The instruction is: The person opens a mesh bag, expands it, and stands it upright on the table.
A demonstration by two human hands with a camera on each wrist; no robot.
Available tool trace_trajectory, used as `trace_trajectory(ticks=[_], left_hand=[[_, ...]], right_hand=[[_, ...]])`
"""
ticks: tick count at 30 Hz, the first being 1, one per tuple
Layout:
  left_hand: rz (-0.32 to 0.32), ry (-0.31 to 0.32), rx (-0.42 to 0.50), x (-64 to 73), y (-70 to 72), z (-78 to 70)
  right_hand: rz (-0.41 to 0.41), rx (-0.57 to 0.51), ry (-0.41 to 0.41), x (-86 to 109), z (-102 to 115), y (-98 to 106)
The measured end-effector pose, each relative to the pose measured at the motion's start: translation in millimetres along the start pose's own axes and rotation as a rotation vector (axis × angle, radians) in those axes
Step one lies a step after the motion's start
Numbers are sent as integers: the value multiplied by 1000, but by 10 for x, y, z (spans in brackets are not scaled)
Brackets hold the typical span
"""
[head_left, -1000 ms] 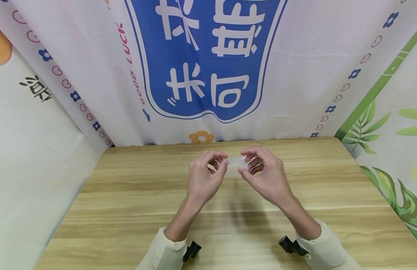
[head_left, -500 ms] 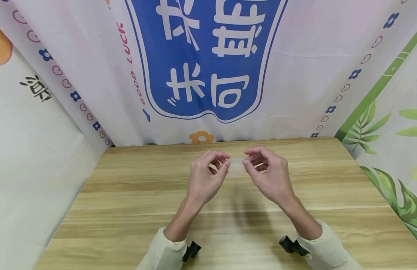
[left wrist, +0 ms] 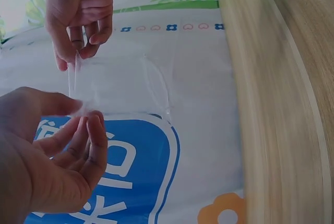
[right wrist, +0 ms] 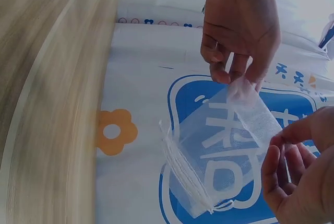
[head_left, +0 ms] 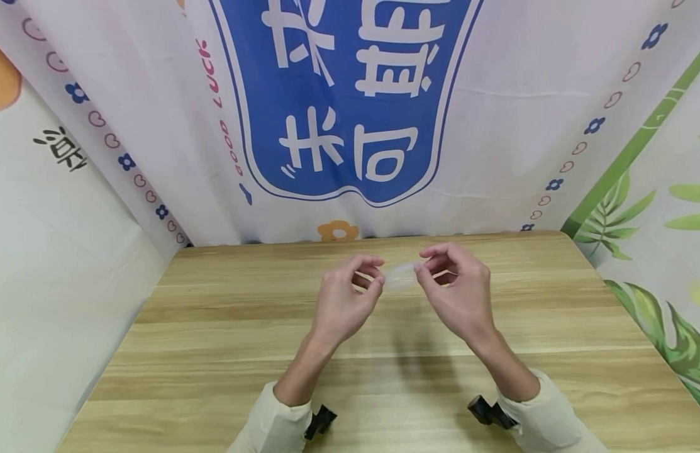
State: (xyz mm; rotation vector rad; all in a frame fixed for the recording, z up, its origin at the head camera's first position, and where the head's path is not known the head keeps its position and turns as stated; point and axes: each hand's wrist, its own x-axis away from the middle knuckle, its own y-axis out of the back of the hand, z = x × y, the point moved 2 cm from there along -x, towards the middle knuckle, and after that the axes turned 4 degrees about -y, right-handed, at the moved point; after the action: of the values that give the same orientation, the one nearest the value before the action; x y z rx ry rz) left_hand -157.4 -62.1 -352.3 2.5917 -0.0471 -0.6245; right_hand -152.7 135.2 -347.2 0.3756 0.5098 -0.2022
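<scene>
A small, sheer, see-through drawstring pouch hangs between my two hands above the table. White cord runs along its lower end in the right wrist view, with loose loops at one corner. My left hand pinches one corner of the pouch between thumb and fingers. At the other corner, thumb and fingertips of my right hand grip the edge. In the left wrist view the pouch is nearly invisible against the pale cloth, though its folded edge shows between the hands.
Below the hands lies a wood-grain table. A printed cloth hangs behind its far edge, and more cloth stands at both sides. Black wrist mounts sit at the cuffs of the light sleeves.
My right hand has shifted slightly right, widening the gap between the hands. The pouch's angle has changed, its right side now a little higher. My left hand stays nearly in place.
</scene>
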Motion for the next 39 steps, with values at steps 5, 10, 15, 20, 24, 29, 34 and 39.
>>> trace_trajectory(ticks=[5,10,15,20,24,29,34,39], left_hand=[[-69,0,28,3,21,3],[-118,-35,28,-3,33,16],[-131,-73,3,-9,38,17],[-84,-120,-43,-2,22,7],[-62,-137,-50,-1,9,9],[-79,-141,-52,-2,4,2],[-121,-128,-33,-1,5,8],[-140,-123,-30,6,-7,6]], right_hand=[[70,41,1,18,-6,-10],[88,25,-1,13,-10,-19],[76,-3,10,16,1,-28],[82,-19,8,22,0,-40],[84,-19,11,26,-10,-53],[84,-11,31,37,-7,-68],[84,-16,45,40,0,-76],[93,-15,-4,44,2,-79]])
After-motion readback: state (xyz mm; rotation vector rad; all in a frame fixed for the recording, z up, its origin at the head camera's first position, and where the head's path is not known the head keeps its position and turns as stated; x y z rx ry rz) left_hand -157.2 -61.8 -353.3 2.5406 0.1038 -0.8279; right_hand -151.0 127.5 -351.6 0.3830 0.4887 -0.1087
